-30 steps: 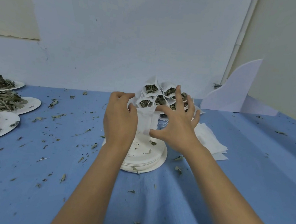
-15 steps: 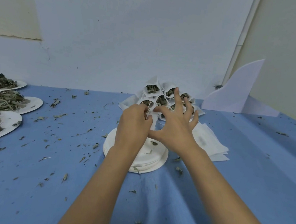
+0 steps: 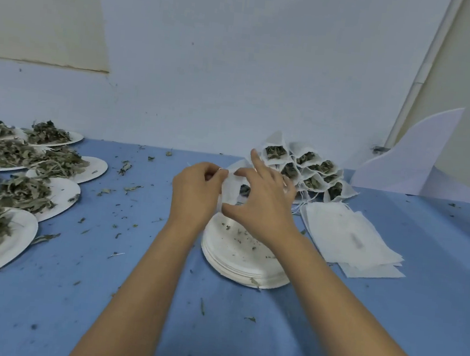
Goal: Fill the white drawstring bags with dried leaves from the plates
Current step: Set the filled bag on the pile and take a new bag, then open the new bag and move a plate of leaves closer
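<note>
A white drawstring bag [image 3: 229,189] hangs between my two hands above a stack of emptied white plates [image 3: 236,260]. My left hand [image 3: 195,195] grips its left top edge with curled fingers. My right hand [image 3: 260,202] pinches the bag's right side between thumb and middle fingers, the index finger raised. What the bag holds is hidden. Behind my right hand, several filled bags [image 3: 301,169] lean in a pile against the wall, dried leaves showing in their mouths. Plates heaped with dried leaves [image 3: 27,193] lie at the left.
A pile of flat empty white bags [image 3: 349,239] lies right of the plate stack. A white curved board [image 3: 412,158] leans in the back right corner. Leaf crumbs are scattered over the blue tablecloth [image 3: 99,294]. The wall runs along the table's far edge.
The view has swung left, so the leaf plates show more fully. Both hands stay on the bag and have drawn closer together at its top; the right index finger has lifted.
</note>
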Tool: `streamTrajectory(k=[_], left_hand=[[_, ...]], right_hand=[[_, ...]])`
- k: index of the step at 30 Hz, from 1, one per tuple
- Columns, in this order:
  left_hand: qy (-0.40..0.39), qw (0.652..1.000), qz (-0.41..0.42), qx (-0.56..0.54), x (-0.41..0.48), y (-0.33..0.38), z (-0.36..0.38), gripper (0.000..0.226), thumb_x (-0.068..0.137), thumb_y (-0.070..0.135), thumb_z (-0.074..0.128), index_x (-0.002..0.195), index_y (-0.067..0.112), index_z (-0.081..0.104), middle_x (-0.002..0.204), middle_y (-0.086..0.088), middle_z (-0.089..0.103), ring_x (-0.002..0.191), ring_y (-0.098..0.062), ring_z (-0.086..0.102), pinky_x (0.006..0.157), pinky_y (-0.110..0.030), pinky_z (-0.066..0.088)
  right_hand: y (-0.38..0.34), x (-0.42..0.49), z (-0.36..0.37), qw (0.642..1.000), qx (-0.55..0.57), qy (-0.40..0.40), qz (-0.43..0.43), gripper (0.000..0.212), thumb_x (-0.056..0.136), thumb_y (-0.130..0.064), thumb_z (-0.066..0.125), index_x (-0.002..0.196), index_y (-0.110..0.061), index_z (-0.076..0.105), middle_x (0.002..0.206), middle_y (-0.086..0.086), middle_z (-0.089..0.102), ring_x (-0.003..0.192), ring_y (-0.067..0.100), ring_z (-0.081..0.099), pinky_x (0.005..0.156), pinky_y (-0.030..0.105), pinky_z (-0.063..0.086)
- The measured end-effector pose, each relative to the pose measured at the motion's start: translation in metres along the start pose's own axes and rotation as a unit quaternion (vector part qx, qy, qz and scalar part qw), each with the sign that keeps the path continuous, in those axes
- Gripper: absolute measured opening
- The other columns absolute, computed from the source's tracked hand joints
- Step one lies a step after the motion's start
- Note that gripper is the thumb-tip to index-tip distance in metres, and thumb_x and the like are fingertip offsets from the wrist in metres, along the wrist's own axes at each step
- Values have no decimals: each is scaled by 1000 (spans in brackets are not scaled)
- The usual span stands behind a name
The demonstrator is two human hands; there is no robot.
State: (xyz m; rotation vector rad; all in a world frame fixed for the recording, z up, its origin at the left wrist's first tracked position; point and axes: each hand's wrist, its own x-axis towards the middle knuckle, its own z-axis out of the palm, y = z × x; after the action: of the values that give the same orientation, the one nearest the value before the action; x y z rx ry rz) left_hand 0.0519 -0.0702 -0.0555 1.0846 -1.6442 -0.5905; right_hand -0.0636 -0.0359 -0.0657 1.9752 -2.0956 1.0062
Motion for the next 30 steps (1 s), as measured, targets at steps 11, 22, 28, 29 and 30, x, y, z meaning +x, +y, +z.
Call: streamTrajectory(k=[11,22,28,29,30], left_hand=[[192,979,-62,10,71,-53,-104,16,86,19,60,88,9,72,78,0,69,72,-12,58,66,-21,42],[305,947,-88,-51,135,-96,-163,18,87,19,58,74,14,70,59,12,60,52,-2,50,53,-18,38],[324,935,-99,-102,141,-105,-174,18,88,18,59,73,16,67,61,8,62,58,-6,53,65,-23,46],[324,934,-101,-112,142,-105,-175,20,88,18,59,69,19,65,61,8,62,59,-8,54,68,-24,48],[325,932,-101,-121,142,-105,-175,23,88,17,59,66,21,63,61,7,62,61,-9,55,70,-25,49]], right_hand=[[-105,86,83,783,583,-19,217,5,89,-13,49,91,-10,52,95,7,55,82,21,52,69,31,41],[-177,131,190,733,525,-299,313,41,98,-25,48,134,-6,45,128,15,46,62,20,53,61,24,47],[-191,145,206,736,502,-322,321,21,99,-18,41,93,-5,55,90,10,56,56,15,51,50,20,35],[-191,147,208,741,490,-324,326,21,100,-19,40,92,-6,55,90,8,56,55,14,51,48,19,34],[-192,151,212,746,476,-328,331,19,100,-19,40,96,-8,55,88,7,56,53,13,51,45,17,33]])
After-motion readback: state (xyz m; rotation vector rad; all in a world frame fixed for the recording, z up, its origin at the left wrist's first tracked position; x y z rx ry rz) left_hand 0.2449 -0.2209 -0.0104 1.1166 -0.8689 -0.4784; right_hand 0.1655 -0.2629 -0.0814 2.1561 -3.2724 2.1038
